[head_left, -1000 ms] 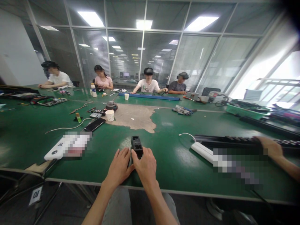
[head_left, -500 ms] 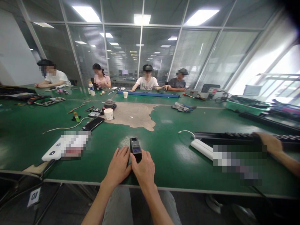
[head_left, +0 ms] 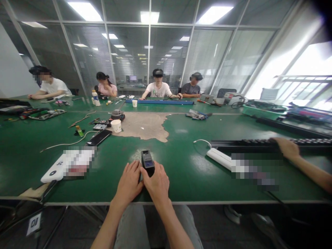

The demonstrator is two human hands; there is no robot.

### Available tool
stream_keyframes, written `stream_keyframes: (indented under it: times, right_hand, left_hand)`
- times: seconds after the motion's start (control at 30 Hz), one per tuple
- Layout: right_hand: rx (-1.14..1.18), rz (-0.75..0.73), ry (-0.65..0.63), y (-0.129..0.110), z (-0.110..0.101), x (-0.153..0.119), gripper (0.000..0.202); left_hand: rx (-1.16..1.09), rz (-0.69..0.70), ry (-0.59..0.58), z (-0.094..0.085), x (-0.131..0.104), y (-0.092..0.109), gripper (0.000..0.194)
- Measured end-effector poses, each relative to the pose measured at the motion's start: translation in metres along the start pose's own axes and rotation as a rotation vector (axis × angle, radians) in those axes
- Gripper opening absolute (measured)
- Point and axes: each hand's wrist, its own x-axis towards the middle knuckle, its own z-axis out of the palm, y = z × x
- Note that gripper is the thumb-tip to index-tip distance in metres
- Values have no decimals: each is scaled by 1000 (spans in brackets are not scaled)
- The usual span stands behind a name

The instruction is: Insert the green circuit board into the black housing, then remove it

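A small black device with a little screen (head_left: 147, 162) stands on the green table (head_left: 181, 180) near its front edge. My right hand (head_left: 157, 180) is wrapped round the device's near end and right side, with the thumb along its left. Just left of it, my left hand (head_left: 129, 180) lies palm down on the table, fingers stretched forward, its thumb close to my right hand. Nothing shows in my left hand. The near end of the device is hidden by my right hand.
White power banks lie left (head_left: 53, 171) and right (head_left: 220, 159). A phone (head_left: 100, 138), a paper cup (head_left: 116, 126) and small parts sit ahead. A person's hand (head_left: 287, 148) rests on a long black rail (head_left: 225, 146). Several people sit across the table.
The view has shifted slightly, so most things appear a little further left. My hands and the device keep the same arrangement.
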Motion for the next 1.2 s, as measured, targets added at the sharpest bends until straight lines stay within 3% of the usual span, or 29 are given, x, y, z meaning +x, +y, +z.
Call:
stream_keyframes:
  times: [0.17, 0.43, 0.8, 1.03, 1.2]
  right_hand:
    - [-15, 11, 1, -3, -2, 1, 36]
    - [32, -5, 32, -7, -7, 6, 33]
    - [73, -62, 131, -14, -35, 22, 37]
    - [42, -57, 197, 0, -51, 28, 40]
    - [11, -33, 188, 21, -52, 28, 41]
  left_hand:
    - [9, 20, -9, -1, 1, 0, 57]
    - [-2, 21, 0, -1, 0, 0, 55]
    - [6, 31, 48, 4, -1, 0, 64]
    - [8, 31, 81, 7, -1, 0, 64]
    - [14, 29, 75, 8, -1, 0, 66]
